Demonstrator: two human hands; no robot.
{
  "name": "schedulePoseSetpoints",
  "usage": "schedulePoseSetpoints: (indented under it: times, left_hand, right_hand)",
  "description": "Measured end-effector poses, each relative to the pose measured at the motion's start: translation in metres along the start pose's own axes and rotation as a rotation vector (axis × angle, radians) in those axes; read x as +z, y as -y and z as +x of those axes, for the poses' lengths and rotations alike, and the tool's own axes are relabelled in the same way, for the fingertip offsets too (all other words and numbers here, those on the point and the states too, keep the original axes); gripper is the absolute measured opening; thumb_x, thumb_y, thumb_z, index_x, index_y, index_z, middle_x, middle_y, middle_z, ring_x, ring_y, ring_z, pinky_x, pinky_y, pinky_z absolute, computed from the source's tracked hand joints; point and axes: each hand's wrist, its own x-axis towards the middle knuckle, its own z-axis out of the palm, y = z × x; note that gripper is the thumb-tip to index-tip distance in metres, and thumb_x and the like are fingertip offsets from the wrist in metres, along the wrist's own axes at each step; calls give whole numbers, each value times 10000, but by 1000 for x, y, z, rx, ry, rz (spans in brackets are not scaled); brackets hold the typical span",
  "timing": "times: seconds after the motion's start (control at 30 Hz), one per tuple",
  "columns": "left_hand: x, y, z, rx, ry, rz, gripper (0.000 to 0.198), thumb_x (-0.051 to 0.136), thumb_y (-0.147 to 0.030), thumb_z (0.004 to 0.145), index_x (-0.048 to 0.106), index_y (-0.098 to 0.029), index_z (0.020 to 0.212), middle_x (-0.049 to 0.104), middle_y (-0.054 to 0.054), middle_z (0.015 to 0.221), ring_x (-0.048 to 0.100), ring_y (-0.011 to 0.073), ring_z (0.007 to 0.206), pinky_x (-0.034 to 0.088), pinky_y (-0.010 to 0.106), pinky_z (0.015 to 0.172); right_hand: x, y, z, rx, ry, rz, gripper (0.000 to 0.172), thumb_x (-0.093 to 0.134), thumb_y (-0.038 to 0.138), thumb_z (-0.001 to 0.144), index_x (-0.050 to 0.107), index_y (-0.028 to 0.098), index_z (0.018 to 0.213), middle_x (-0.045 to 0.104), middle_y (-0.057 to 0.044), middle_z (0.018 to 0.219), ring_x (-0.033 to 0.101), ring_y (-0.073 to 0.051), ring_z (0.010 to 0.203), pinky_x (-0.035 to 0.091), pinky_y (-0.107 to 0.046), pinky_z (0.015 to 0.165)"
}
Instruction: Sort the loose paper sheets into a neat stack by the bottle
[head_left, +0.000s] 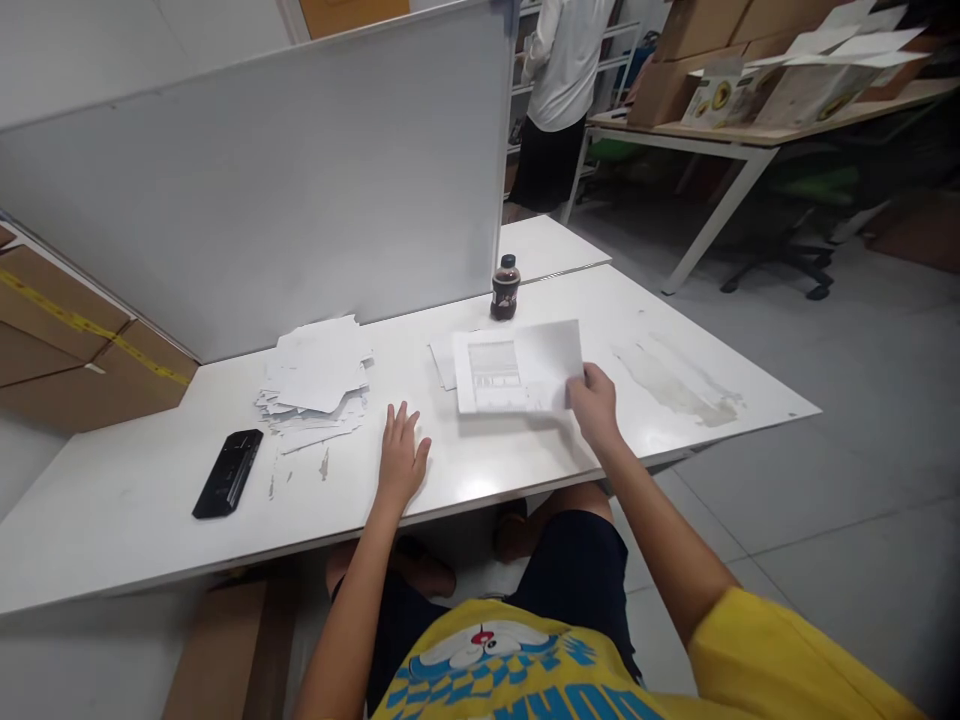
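Note:
My right hand (594,403) pinches the right edge of a printed white sheet (517,368) and holds it just above the white table (150,500). More sheets (444,358) lie under it on the table. My left hand (401,455) rests flat on the table with its fingers spread, holding nothing, to the right of a messy pile of white papers (319,385).
A black phone (229,472) lies at the left. A small dark bottle (505,287) stands by the grey partition (300,180). A stain (675,385) marks the table's right part. A person (559,90) stands behind, near a table with cardboard boxes (750,70).

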Motion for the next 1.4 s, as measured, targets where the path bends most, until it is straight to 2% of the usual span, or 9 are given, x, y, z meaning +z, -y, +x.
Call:
schedulePoseSetpoints:
  times: [0.17,0.33,0.47,0.67,0.87,1.0,1.17,1.3,1.4]
  left_hand:
    - [3,1,1,-17,33,-24,466,326,-443,1007,534,-152,1306,373,155,1550,142,312,1507,307,550,1172]
    - [2,-2,0,-41,23,-26,461,319,-445,1009,562,-157,1274,341,151,1568,128,310,1510,315,556,1165]
    - [4,-2,0,-32,17,-24,459,309,-435,1012,569,-150,1260,348,158,1562,135,306,1510,322,553,1162]
    - [6,-1,-1,-39,24,-36,445,308,-428,1013,571,-170,1262,348,143,1565,154,297,1508,333,539,1161]
    - [7,-1,-1,-44,-2,-126,487,279,-469,1011,579,-170,1251,404,136,1534,188,283,1502,317,530,1175]
    - [5,5,-2,-100,-107,-265,538,237,-508,1009,619,-177,1192,562,132,1397,334,260,1449,342,499,1166]
    - [6,13,0,-278,-320,-302,537,234,-496,1013,670,-186,1057,689,119,1154,537,242,1269,406,445,1111]
    - [10,16,2,-442,-422,-201,485,218,-372,1028,660,-174,1050,679,118,1143,540,223,1249,409,407,1104]
    - [2,30,4,-478,-449,-50,387,294,-275,1002,602,-169,1210,601,130,1302,408,237,1383,318,435,1174]
  right_hand:
    - [46,0,70,-51,97,-112,273,410,181,662,607,176,851,620,-43,793,528,-197,735,422,-298,652]
    - [76,-14,86,-263,88,-475,407,439,179,718,639,133,1071,626,-157,1067,540,-295,994,408,-426,897]
    - [79,-39,83,-171,-43,-592,494,470,294,781,588,105,1222,568,-210,1223,496,-352,1116,333,-526,995]
    - [77,-50,80,-300,161,-517,442,451,348,833,622,159,1194,659,-146,1162,531,-319,1121,334,-507,1034]
    - [70,-41,77,-242,114,-392,444,397,327,852,629,124,1171,660,-174,1174,564,-303,1086,414,-471,978]
    - [53,-44,49,-193,157,-314,472,401,335,847,604,99,1201,638,-190,1212,573,-284,1121,430,-442,998]
    - [18,-63,-32,-364,292,-505,516,444,406,866,550,148,1300,554,-171,1373,479,-305,1279,361,-493,1092]
    - [-6,-68,-85,-522,365,-775,521,367,391,931,504,136,1364,431,-178,1503,347,-330,1407,277,-545,1136]
    - [-14,-66,-101,-598,378,-868,540,308,386,960,450,141,1420,416,-179,1517,338,-316,1420,292,-529,1127]
